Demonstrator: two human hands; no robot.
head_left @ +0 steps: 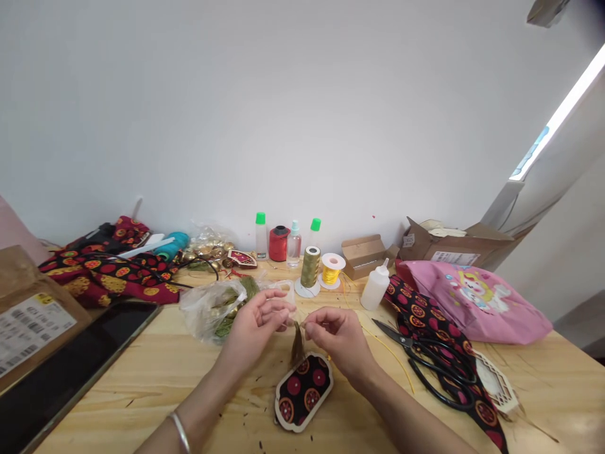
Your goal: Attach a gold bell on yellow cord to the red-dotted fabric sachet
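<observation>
My left hand (258, 325) and my right hand (338, 337) meet above the wooden table (155, 372), fingertips pinched together. Between them hangs a small olive-gold tassel (297, 343), held at its top by both hands. Just below the tassel lies an oval wooden piece covered in black fabric with red circles (303, 391). A silver bangle (181, 432) sits on my left wrist. A clear plastic bag with green material (215, 309) lies right behind my left hand.
Black scissors (432, 362) and patterned fabric (425, 315) lie to the right, beside a pink bag (472, 299). Thread spools (311, 268), a white glue bottle (375, 287), small bottles and cardboard boxes line the back. A dark tablet (70, 372) lies left.
</observation>
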